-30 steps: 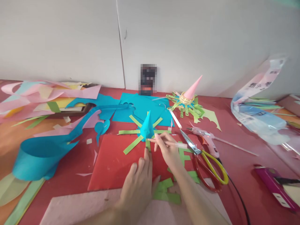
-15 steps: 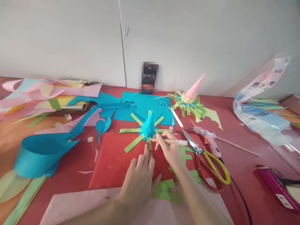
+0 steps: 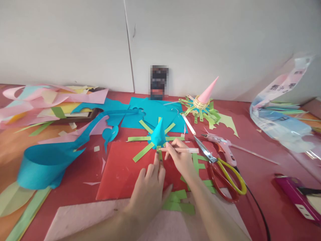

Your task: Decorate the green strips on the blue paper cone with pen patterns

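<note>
blue paper cone (image 3: 158, 135) amid flat green strips (image 3: 142, 152)

Paper cone (image 3: 158, 134) mid-desk (image 3: 82, 169), at far edge of board (image 3: 120, 177). Sheets (image 3: 160, 112) just behind it. Second cone (image 3: 206, 93) behind, to the right. Scissors (image 3: 212, 159) right of board; glue gun (image 3: 227, 149) just beyond them. Plastic bag (image 3: 282, 122) far right. Paper band (image 3: 37, 174) left of board; paper pile (image 3: 62, 97) behind it, near the wall (image 3: 200, 43). Strip scraps (image 3: 179, 207) by board's near right corner.

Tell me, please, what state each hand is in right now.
Left hand: open, touching a green strip.
Right hand: closed, holding a pale pen-like tool.
</note>
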{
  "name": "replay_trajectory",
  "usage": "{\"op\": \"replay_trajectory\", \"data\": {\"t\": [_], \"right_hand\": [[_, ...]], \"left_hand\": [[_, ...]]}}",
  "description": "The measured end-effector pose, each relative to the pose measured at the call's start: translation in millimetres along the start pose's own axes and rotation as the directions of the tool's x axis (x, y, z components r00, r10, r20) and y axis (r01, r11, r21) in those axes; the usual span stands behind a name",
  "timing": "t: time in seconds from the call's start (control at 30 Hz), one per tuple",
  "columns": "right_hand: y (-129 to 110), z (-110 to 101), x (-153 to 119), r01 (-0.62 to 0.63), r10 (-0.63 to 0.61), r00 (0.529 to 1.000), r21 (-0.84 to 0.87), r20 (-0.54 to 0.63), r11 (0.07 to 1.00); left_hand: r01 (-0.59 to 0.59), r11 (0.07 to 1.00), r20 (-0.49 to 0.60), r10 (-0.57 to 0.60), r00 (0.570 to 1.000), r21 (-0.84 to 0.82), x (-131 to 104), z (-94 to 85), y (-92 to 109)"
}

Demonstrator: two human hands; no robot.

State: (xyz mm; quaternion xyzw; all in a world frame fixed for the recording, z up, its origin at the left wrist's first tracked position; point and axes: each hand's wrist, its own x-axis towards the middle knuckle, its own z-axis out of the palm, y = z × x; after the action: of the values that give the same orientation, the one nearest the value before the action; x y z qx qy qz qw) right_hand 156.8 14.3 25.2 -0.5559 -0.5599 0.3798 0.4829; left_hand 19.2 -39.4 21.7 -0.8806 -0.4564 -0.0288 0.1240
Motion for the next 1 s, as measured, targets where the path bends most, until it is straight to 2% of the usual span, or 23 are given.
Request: {"op": "replay_trajectory", "data": {"t": [0.3, 0.67, 0.9, 1.0], "right_hand": [[-2.2, 0.6, -0.9, -0.002, 0.002, 1.0, 0.003, -0.029, 1.0], [-0.7, 0.3, -2.1, 0.021, -0.021, 1.0, -0.045, 0.0, 0.999], [-1.5, 1.1, -1.4, 0.035, -0.036, 0.999, -0.04, -0.026, 0.999], [-1.0, 1.0, -1.5, 0.017, -0.017, 1.0, -0.047, -0.002, 0.999]], "left_hand": [[0.0, 1.0, -0.005, 0.0, 1.0, -0.004, -0.8, -0.3, 1.1], [-0.003, 1.0, -0.007, 0.003, 1.0, -0.002, -0.4, -1.1, 0.0], [-0.002, 1.0, 0.042, 0.002, 0.999, -0.003, -0.2, -4.9, -0.5], [-0.005, 1.0, 0.044, 0.005, 0.999, 0.0, -0.5, -5.5, -0.2]]}}
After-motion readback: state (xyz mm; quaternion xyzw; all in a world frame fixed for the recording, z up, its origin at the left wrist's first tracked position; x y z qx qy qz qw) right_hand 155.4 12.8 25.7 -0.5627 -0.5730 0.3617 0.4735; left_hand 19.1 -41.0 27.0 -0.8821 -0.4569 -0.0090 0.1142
